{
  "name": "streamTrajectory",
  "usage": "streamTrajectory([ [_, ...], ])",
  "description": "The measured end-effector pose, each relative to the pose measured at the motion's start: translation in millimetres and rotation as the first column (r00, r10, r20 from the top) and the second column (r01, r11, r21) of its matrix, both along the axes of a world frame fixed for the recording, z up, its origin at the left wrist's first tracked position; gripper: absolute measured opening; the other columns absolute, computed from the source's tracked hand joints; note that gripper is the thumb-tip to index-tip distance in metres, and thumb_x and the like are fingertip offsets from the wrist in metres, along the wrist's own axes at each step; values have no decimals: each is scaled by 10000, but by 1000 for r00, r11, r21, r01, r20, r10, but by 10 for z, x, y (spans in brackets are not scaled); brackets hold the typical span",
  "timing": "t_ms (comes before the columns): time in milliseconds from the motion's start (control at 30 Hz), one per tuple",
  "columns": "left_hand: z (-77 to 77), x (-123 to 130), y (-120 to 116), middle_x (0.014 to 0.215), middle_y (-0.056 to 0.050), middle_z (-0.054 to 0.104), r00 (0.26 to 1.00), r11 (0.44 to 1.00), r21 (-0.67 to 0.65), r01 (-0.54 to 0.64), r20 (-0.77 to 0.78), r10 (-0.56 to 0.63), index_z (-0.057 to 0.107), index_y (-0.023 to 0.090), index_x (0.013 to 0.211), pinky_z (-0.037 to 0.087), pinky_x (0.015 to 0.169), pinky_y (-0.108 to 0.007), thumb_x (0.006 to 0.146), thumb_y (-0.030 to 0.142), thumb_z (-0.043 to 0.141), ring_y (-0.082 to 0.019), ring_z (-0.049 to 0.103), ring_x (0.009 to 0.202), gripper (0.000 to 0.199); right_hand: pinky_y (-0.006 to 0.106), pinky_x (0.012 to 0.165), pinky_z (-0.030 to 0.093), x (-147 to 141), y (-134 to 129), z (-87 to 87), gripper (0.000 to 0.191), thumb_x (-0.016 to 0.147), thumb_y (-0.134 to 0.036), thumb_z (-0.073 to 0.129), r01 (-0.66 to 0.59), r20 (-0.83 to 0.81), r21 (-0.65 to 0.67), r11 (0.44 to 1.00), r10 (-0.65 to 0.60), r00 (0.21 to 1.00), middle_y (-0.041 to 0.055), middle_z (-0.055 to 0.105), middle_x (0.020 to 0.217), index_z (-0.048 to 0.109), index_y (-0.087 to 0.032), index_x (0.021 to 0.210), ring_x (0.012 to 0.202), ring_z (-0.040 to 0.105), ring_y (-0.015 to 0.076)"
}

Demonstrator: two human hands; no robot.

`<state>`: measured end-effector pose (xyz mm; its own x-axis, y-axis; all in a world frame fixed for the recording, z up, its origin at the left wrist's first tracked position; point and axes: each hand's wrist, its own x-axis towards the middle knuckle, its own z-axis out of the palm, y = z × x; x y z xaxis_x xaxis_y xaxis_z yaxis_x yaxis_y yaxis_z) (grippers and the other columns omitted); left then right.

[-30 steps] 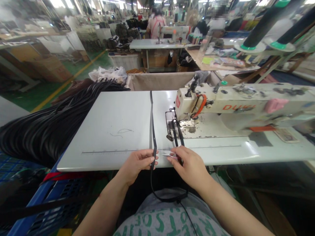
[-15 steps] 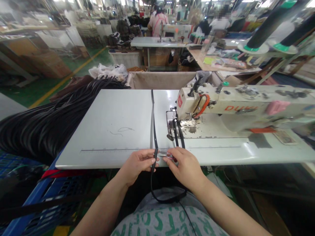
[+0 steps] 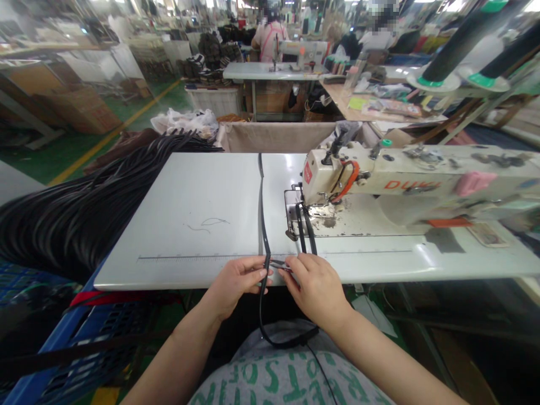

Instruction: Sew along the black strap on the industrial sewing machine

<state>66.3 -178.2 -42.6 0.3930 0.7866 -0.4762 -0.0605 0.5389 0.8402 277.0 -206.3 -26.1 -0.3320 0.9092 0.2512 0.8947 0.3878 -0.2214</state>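
Note:
A narrow black strap (image 3: 264,225) runs from the table's far edge toward me, bends over the front edge and loops down to my lap. My left hand (image 3: 240,281) is closed on it near the front edge, thumb and fingers pinching. Just right of that pinch, my right hand (image 3: 316,284) grips small thread snips (image 3: 279,264); the pointed blades lie close to the strap, and whether they touch it I cannot tell. Two more black strap lengths (image 3: 311,233) lead from under the sewing machine's needle area toward my right hand.
The sewing machine (image 3: 379,174) stands on the white table (image 3: 177,214) at right. A thick bundle of black straps (image 3: 84,208) hangs at left over a blue crate (image 3: 84,337). Loose thread (image 3: 215,221) lies on the table. A person (image 3: 270,42) sits at another machine farther back.
The snips' blades have shifted slightly and look closer together against the strap's side. My right hand has turned a little; my left hand keeps its place on the strap.

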Motion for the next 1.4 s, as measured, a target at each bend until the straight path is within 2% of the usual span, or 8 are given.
streamTrajectory([
  [133, -26, 10, -18, 1039, -115, 775, 1000, 1000, -16, -27, 15, 27, 810, 163, 1153, 612, 718, -302, 779, 476, 850, -195, 709, 832, 489, 344, 737, 443, 14, 9, -21, 185, 1044, -311, 568, -27, -145, -75, 997, 16, 989, 78, 728, 851, 697, -199, 973, 792, 646, 240],
  [333, -10, 17, -42, 963, -115, 764, 999, 999, -32, -32, 38, 34, 824, 144, 1088, 605, 695, -305, 745, 485, 874, -186, 704, 775, 486, 280, 667, 462, 93, 111, -123, 111, 987, -298, 663, -116, -495, -304, 946, -52, 867, 17, 722, 804, 697, -215, 922, 737, 665, 194],
  [633, -25, 36, -37, 992, -101, 766, 1000, 1000, 19, 0, -16, 0, 818, 156, 1107, 617, 716, -311, 753, 527, 854, -195, 709, 811, 514, 318, 709, 438, 44, 54, -66, 146, 994, -302, 615, -29, -313, -249, 968, -52, 948, 55, 711, 815, 694, -204, 920, 773, 642, 230],
  [800, -16, 35, -55, 949, -79, 757, 999, 996, 80, 27, -44, -23, 822, 170, 1099, 619, 717, -316, 793, 503, 824, -199, 712, 803, 452, 261, 595, 355, 41, 81, -130, 234, 921, -375, 632, -114, -592, -567, 816, -308, 745, -38, 547, 658, 631, -213, 752, 631, 510, 158],
  [1100, 2, 39, -55, 853, -65, 739, 998, 992, 127, 26, -68, -17, 826, 163, 1061, 604, 675, -302, 775, 462, 834, -195, 699, 754, 414, 251, 517, 170, -21, 44, -172, 427, 816, -596, 726, -377, -695, -719, 584, -611, 379, -97, 325, 551, 616, -193, 725, 527, 222, 100],
  [1167, -3, 40, -56, 866, -65, 740, 997, 992, 121, 27, -70, -19, 823, 162, 1073, 606, 684, -303, 775, 475, 833, -197, 702, 766, 432, 249, 517, 192, -28, 45, -158, 394, 835, -561, 698, -348, -691, -721, 599, -587, 422, -92, 333, 559, 599, -199, 716, 524, 246, 104],
  [1300, -20, 28, -66, 951, -90, 761, 999, 997, 71, 33, -41, -30, 814, 155, 1110, 607, 709, -302, 790, 504, 823, -199, 712, 808, 474, 262, 578, 324, -1, 43, -57, 263, 889, -397, 649, -79, -582, -600, 796, -367, 726, -41, 507, 629, 589, -217, 707, 605, 466, 151],
  [1400, -43, 6, -72, 1062, -115, 768, 1000, 999, 17, 27, 8, -27, 798, 162, 1156, 606, 732, -308, 781, 508, 839, -193, 716, 827, 511, 268, 583, 359, 38, 25, 40, 235, 929, -354, 629, 12, -453, -485, 874, -263, 852, -31, 580, 654, 584, -234, 733, 616, 537, 168],
])
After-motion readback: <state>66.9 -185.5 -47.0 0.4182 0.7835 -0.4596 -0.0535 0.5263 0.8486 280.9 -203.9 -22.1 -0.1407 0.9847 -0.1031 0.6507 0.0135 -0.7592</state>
